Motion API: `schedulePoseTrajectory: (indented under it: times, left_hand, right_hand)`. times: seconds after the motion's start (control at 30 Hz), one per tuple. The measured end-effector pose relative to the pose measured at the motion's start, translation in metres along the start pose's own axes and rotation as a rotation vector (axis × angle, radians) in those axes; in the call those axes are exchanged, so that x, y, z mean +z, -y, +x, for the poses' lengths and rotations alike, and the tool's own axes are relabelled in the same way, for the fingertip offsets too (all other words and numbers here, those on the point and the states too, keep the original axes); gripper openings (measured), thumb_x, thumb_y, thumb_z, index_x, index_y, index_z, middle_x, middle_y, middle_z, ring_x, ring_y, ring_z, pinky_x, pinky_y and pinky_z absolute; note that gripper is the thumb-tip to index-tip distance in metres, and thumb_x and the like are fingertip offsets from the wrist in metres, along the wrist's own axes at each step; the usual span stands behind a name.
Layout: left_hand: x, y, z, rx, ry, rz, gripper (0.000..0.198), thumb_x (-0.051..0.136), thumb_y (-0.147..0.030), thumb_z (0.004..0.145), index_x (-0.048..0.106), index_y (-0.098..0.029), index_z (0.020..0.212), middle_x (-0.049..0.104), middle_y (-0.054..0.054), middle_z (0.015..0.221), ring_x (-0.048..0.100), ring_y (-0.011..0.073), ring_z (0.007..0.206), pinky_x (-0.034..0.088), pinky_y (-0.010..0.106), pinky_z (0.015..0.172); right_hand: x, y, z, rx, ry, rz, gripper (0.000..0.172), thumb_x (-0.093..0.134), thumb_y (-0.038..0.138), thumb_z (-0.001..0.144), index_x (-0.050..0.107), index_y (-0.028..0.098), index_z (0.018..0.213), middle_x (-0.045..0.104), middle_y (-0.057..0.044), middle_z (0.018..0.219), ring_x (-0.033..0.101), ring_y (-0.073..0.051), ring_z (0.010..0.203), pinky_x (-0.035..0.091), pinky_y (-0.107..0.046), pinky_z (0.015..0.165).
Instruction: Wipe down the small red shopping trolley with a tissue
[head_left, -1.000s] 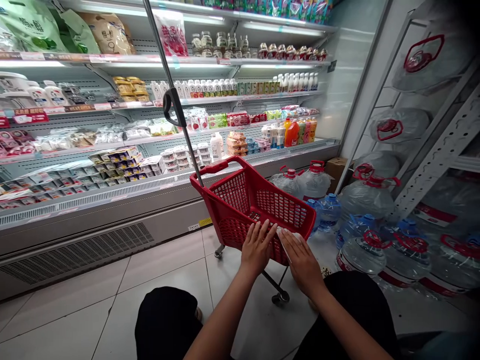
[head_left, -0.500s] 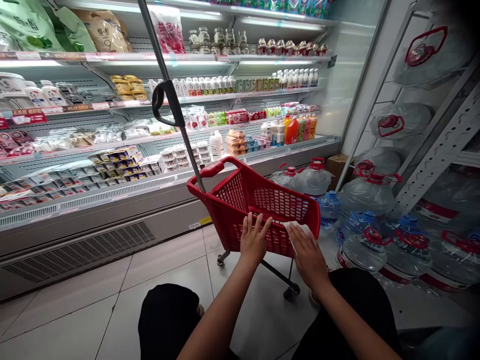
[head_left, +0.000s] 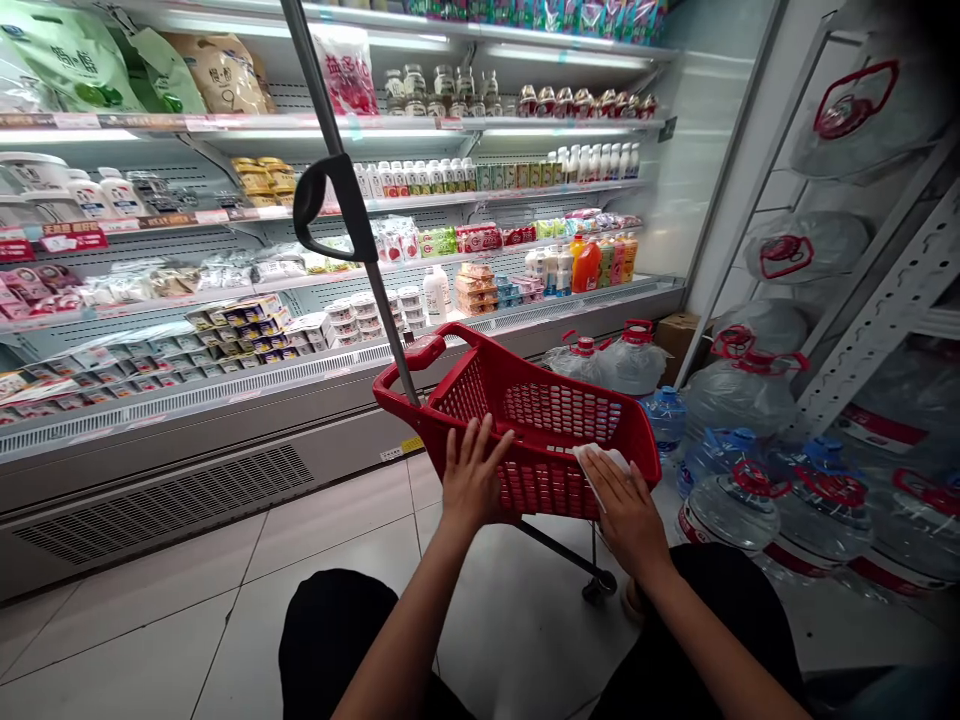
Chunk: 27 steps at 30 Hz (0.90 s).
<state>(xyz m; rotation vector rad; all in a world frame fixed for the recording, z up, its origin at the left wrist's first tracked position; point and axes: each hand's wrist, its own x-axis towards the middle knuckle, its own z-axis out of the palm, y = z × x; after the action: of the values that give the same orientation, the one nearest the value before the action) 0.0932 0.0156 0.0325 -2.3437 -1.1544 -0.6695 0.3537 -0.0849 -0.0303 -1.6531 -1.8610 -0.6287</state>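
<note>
A small red plastic shopping cart with a slotted basket stands on the floor in front of me. On its near side my left hand rests with fingers spread, touching the rim and holding nothing. Towards the basket's right end, my right hand presses a white cloth or wipe against the near rim, fingers stretched over it. Part of the wipe is hidden under that hand. A tall grey pole with a black handle-like loop rises at the cart's left end.
An open refrigerated display case with dairy goods and drinks runs behind the cart. Large water bottles with red handles stand on the right, beside a white metal rack. My knees frame the tiled floor below.
My left hand has slid left along the rim, away from the right hand. The right hand and wipe have shifted slightly right and down. The cart's right end has swung a little right.
</note>
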Motion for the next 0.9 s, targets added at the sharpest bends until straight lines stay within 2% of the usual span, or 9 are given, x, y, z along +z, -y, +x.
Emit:
schedulePoseTrajectory:
  times: [0.07, 0.13, 0.27, 0.37, 0.47, 0.57, 0.7, 0.8, 0.9]
  left_hand:
    - [-0.006, 0.011, 0.001, -0.029, 0.006, 0.018, 0.082, 0.058, -0.013, 0.087, 0.036, -0.038, 0.163, 0.031, 0.0, 0.171, 0.027, 0.031, 0.159, 0.003, 0.061, 0.131]
    - [-0.007, 0.011, 0.002, -0.036, 0.022, 0.024, 0.081, 0.057, -0.011, 0.086, 0.038, -0.034, 0.162, 0.035, 0.0, 0.17, 0.028, 0.0315, 0.158, 0.005, 0.06, 0.132]
    - [-0.004, -0.012, 0.002, -0.089, 0.043, 0.017, 0.074, 0.061, -0.016, 0.086, 0.047, -0.027, 0.158, 0.042, 0.004, 0.166, 0.029, 0.0368, 0.157, 0.014, 0.059, 0.131]
    - [-0.008, -0.022, 0.002, -0.081, 0.037, 0.002, 0.072, 0.061, -0.018, 0.088, 0.046, -0.028, 0.158, 0.042, 0.003, 0.166, 0.032, 0.0369, 0.155, 0.008, 0.061, 0.131]
    - [-0.021, -0.013, 0.006, -0.033, 0.016, -0.029, 0.067, 0.057, -0.022, 0.094, 0.045, -0.033, 0.159, 0.046, 0.001, 0.164, 0.042, 0.033, 0.15, -0.008, 0.065, 0.129]
    - [-0.037, 0.008, 0.016, -0.04, -0.009, -0.041, 0.061, 0.053, -0.027, 0.098, 0.045, -0.037, 0.158, 0.051, 0.0, 0.159, 0.05, 0.0321, 0.144, -0.018, 0.071, 0.123]
    - [-0.049, 0.025, 0.026, -0.039, -0.009, -0.041, 0.057, 0.053, -0.033, 0.098, 0.049, -0.032, 0.155, 0.048, 0.004, 0.162, 0.05, 0.0345, 0.144, -0.017, 0.073, 0.122]
    - [-0.052, 0.022, 0.026, -0.025, -0.001, -0.023, 0.06, 0.058, -0.036, 0.094, 0.052, -0.029, 0.153, 0.046, 0.007, 0.163, 0.051, 0.0369, 0.141, -0.012, 0.074, 0.122]
    - [-0.057, 0.016, 0.025, -0.031, 0.001, -0.019, 0.061, 0.057, -0.034, 0.093, 0.052, -0.026, 0.153, 0.039, 0.009, 0.167, 0.051, 0.0351, 0.142, -0.009, 0.07, 0.125]
  right_hand:
    - [0.004, -0.005, -0.003, 0.027, -0.025, 0.014, 0.083, 0.032, 0.004, 0.094, 0.005, 0.027, 0.169, 0.039, -0.002, 0.168, 0.038, -0.021, 0.153, 0.019, -0.051, 0.131]
    - [0.009, -0.004, -0.002, 0.063, -0.054, 0.04, 0.08, 0.031, 0.005, 0.096, 0.007, 0.027, 0.169, 0.04, -0.003, 0.167, 0.038, -0.022, 0.154, 0.019, -0.053, 0.13]
    - [0.016, 0.022, 0.018, 0.048, -0.036, 0.089, 0.078, 0.028, 0.005, 0.097, 0.007, 0.026, 0.169, 0.042, -0.004, 0.166, 0.036, -0.022, 0.155, 0.018, -0.052, 0.131]
    - [0.017, 0.05, 0.037, 0.002, -0.014, 0.12, 0.08, 0.03, 0.004, 0.096, 0.004, 0.026, 0.169, 0.041, -0.004, 0.167, 0.035, -0.02, 0.155, 0.016, -0.05, 0.131]
    - [0.015, 0.065, 0.049, -0.025, -0.011, 0.147, 0.082, 0.031, 0.003, 0.095, 0.003, 0.026, 0.169, 0.041, -0.003, 0.166, 0.036, -0.02, 0.154, 0.014, -0.05, 0.132]
    - [0.012, 0.063, 0.047, -0.052, -0.01, 0.16, 0.083, 0.031, 0.004, 0.095, 0.003, 0.028, 0.169, 0.042, -0.003, 0.166, 0.037, -0.02, 0.154, 0.013, -0.05, 0.132]
    - [0.012, 0.056, 0.042, -0.028, -0.001, 0.175, 0.082, 0.032, 0.005, 0.096, 0.003, 0.028, 0.169, 0.041, -0.002, 0.167, 0.035, -0.021, 0.155, 0.013, -0.051, 0.132]
    - [0.015, 0.062, 0.048, -0.033, -0.008, 0.18, 0.086, 0.033, 0.003, 0.093, 0.001, 0.028, 0.169, 0.041, -0.002, 0.167, 0.036, -0.021, 0.155, 0.014, -0.052, 0.131]
    - [0.018, 0.081, 0.067, -0.087, -0.009, 0.211, 0.086, 0.034, 0.004, 0.093, 0.001, 0.026, 0.169, 0.039, -0.003, 0.167, 0.037, -0.02, 0.154, 0.014, -0.051, 0.132]
